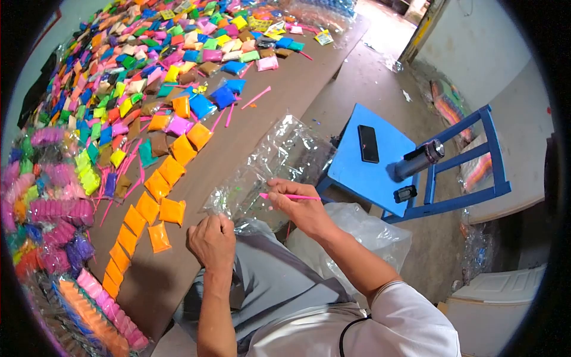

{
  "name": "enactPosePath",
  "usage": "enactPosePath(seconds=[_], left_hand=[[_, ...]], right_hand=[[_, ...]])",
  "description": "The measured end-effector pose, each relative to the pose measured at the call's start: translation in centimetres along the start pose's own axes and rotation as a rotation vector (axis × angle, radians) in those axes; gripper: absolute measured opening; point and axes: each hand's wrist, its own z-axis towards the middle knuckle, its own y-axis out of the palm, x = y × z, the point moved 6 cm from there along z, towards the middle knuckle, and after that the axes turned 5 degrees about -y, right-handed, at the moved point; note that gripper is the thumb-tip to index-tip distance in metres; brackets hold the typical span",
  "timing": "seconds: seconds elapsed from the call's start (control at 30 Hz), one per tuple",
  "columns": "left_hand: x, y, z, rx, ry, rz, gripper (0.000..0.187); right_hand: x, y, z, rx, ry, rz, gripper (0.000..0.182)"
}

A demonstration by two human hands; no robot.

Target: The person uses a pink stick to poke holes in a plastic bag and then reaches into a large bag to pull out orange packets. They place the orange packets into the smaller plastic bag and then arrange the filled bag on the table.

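Observation:
My left hand (pixel 213 243) is curled at the table's edge, its fingers closed on the near edge of a clear plastic bag (pixel 270 157). The crinkled bag hangs over the table edge above my lap. My right hand (pixel 300 209) holds a thin pink plastic stick (pixel 300 197) between thumb and fingers, over the bag's right part. Left of my left hand, a row of flat orange packets (pixel 147 207) runs along the table, with a single orange packet (pixel 159 237) closest to the hand.
A big pile of colourful packets (pixel 137 77) covers the far and left table (pixel 267 89). Pink sticks (pixel 256 97) lie among them. At right, a blue chair (pixel 369 166) bears a phone (pixel 368 143), a flask (pixel 419 159) and a small black object (pixel 405 194). A clear plastic sack (pixel 363 238) sits below.

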Motion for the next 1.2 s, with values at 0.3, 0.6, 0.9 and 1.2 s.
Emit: enactPosePath(seconds=[0.3,0.6,0.9,1.2], left_hand=[[0.1,-0.2,0.1,-0.006,0.002,-0.006,0.025],[-0.2,-0.4,0.2,-0.035,-0.008,-0.050,0.024],[-1.1,-1.0,0.2,-0.169,-0.117,-0.163,0.034],[-1.9,-4.0,-1.1,-0.238,-0.292,-0.309,0.035]], right_hand=[[-1.3,0.7,2.8,-0.011,0.204,0.333,0.025],[-3.2,1.5,6.6,-0.177,-0.138,-0.182,0.023],[-2.6,0.9,6.6,-0.083,-0.057,-0.102,0.020],[-6.9,-1.8,2.4,-0.013,-0.022,-0.367,0.024]])
